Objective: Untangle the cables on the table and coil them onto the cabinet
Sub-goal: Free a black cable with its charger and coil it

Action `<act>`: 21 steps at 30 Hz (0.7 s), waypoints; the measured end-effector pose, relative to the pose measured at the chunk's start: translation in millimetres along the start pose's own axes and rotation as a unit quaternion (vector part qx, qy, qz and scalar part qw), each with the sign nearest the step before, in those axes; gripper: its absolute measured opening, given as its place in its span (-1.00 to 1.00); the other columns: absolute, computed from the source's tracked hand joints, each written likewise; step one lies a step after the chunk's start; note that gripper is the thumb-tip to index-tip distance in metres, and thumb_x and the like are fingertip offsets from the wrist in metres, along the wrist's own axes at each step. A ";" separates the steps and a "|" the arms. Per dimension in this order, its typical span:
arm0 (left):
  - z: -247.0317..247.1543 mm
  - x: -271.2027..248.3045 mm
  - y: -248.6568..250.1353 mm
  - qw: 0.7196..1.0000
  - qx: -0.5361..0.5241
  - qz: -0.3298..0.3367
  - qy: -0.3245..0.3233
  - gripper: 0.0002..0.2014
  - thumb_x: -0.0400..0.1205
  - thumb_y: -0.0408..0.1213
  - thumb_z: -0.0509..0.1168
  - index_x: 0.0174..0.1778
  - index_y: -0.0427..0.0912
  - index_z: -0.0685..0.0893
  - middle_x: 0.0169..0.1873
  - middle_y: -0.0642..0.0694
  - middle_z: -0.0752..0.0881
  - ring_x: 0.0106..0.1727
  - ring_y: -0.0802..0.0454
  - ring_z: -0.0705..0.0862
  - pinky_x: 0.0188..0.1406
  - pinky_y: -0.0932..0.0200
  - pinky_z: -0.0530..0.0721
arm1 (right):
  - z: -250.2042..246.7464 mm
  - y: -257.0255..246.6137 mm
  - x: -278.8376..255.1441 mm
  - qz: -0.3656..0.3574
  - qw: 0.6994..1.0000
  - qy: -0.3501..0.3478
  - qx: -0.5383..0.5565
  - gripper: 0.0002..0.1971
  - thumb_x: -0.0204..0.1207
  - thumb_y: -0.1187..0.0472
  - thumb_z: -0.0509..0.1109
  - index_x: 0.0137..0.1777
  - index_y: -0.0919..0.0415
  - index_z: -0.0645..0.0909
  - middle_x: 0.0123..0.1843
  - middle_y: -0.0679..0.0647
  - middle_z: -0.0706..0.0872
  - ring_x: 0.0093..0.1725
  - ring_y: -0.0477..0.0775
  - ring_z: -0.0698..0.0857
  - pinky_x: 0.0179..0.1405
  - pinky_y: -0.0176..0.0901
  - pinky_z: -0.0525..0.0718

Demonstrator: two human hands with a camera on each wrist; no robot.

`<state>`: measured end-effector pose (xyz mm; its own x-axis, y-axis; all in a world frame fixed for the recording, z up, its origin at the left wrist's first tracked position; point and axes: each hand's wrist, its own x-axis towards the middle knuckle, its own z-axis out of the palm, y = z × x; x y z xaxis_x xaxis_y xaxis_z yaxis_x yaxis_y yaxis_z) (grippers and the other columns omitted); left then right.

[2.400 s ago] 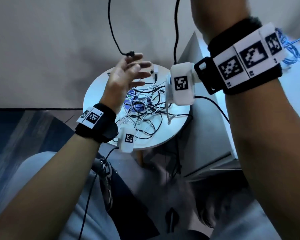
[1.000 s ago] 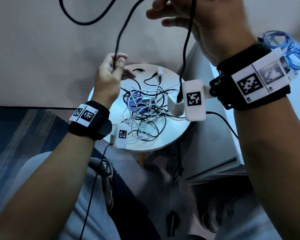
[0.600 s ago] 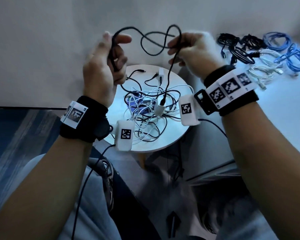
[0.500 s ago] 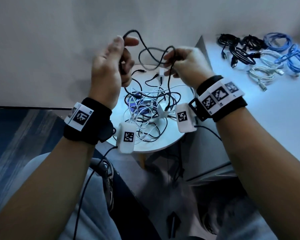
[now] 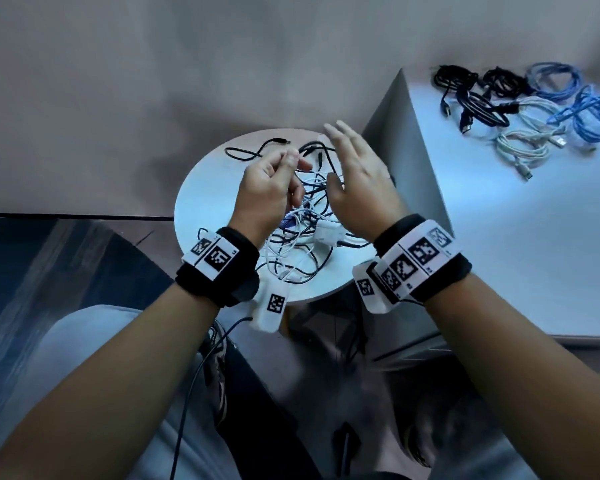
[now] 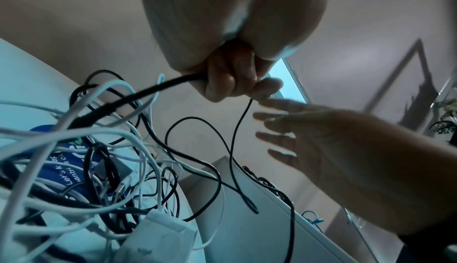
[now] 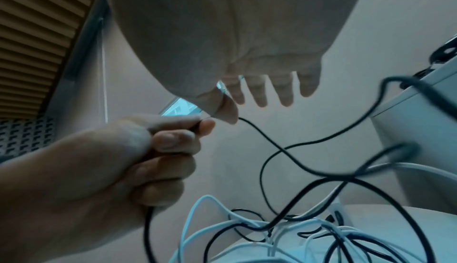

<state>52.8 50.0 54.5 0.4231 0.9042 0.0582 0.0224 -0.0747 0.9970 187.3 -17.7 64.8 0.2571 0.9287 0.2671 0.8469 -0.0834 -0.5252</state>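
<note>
Grey wall and dark floor frame the round table [image 5: 201,216] below me. My left hand [image 5: 267,188] is curled round a black cable [image 6: 232,150], pinching it above the tangle [image 5: 302,237]; my right hand [image 5: 357,181] hovers just beside it, fingers spread wide, holding nothing. White and black leads lie knotted across the table's middle, too many to count. On the cabinet [image 5: 499,237], toward its far right corner, sit roughly six coils [image 5: 520,112]: two or three black, two blue, one or two white. I judge about half remains.

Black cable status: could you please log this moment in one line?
left hand: grips black cable | right hand: open, empty | tangle: on table
</note>
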 end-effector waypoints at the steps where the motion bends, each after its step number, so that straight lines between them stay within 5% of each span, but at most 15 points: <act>1: 3.1 -1.5 -1.1 1.000 0.001 -0.002 -0.007 -0.67 0.85 -0.20 0.14 -0.14 -0.25 0.67 -0.66 -0.12 0.52 -0.67 0.08 0.37 -0.65 0.29 0.31 | 2.7 -2.2 -3.3 -0.025 1.000 -0.003 0.009 -0.33 0.60 0.38 0.16 0.73 0.11 0.23 0.75 0.08 0.25 0.72 0.20 0.22 0.68 0.06 0.14; 3: 7.7 -5.5 -4.4 0.999 0.004 0.000 -0.033 -0.64 0.82 -0.18 0.17 -0.27 -0.21 0.62 -0.68 -0.14 0.52 -0.67 0.04 0.36 -0.64 0.27 0.32 | 6.7 -5.2 -9.0 -0.060 0.998 -0.014 0.013 -0.34 0.58 0.37 0.06 0.72 0.09 0.26 0.73 0.05 0.30 0.73 0.21 0.20 0.68 0.15 0.09; 5: 9.1 -11.1 -4.1 0.997 -0.024 0.004 -0.079 -0.66 0.77 -0.19 0.16 -0.30 -0.24 0.57 -0.69 -0.10 0.49 -0.65 0.02 0.33 -0.61 0.23 0.26 | 8.3 -3.0 -14.0 -0.090 0.995 -0.003 0.036 -0.40 0.55 0.35 0.05 0.60 0.11 0.44 0.54 0.08 0.57 0.62 0.21 0.42 0.65 0.30 0.24; 8: 3.7 -13.0 5.1 0.972 -0.188 -0.030 -0.140 -0.70 0.78 -0.23 0.07 -0.08 -0.36 0.58 -0.65 0.00 0.39 -0.62 0.05 0.17 -0.55 0.05 0.06 | 3.6 6.4 -22.6 -0.063 0.989 0.029 0.131 -0.74 0.73 0.26 0.17 0.30 0.18 0.61 -0.06 0.05 0.78 0.00 0.11 0.74 0.14 0.12 0.64; 11: -9.8 -3.0 17.5 0.927 -0.341 -0.054 -0.150 -0.63 0.83 -0.20 -0.06 0.23 -0.28 0.62 -0.54 0.06 0.36 -0.59 0.13 0.14 -0.59 0.21 0.12 | -0.9 8.7 -28.4 0.018 0.968 0.022 0.248 -0.80 0.78 0.18 0.18 0.07 0.20 0.62 -0.46 -0.03 0.60 -0.45 0.05 0.61 -0.35 -0.04 0.59; 14: -23.1 7.4 23.4 0.916 -0.375 -0.033 -0.138 -0.60 0.87 -0.17 -0.11 0.44 -0.24 0.51 -0.46 0.06 0.46 -0.59 0.15 0.18 -0.58 0.26 0.18 | 0.5 5.1 -27.7 0.034 0.967 0.014 0.252 -0.79 0.77 0.12 0.19 0.02 0.12 0.65 -0.49 -0.14 0.47 -0.46 -0.04 0.46 -0.43 -0.05 0.49; 17: -34.1 12.8 21.6 0.922 -0.368 -0.029 -0.113 -0.57 0.89 -0.06 -0.17 0.46 -0.16 0.49 -0.43 0.07 0.55 -0.64 0.18 0.27 -0.64 0.29 0.31 | 8.5 -3.1 -32.5 0.043 0.978 -0.041 0.201 -0.77 0.77 0.09 0.22 0.05 0.14 0.68 -0.52 -0.15 0.49 -0.47 -0.13 0.42 -0.43 -0.16 0.37; 21: -45.1 16.8 19.0 0.929 -0.360 -0.049 -0.075 -0.45 0.87 0.09 -0.21 0.42 -0.14 0.55 -0.50 0.07 0.49 -0.68 0.18 0.19 -0.68 0.29 0.22 | 20.7 -14.4 -43.5 0.016 0.990 -0.070 0.122 -0.79 0.75 0.08 0.22 0.05 0.15 0.64 -0.41 -0.05 0.56 -0.34 0.04 0.53 -0.29 -0.02 0.46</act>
<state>19.4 82.7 76.7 0.5739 0.8189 0.0120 -0.5210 0.3538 0.7768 154.3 -49.4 44.0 0.2012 0.9692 0.1421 0.6966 -0.0396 -0.7163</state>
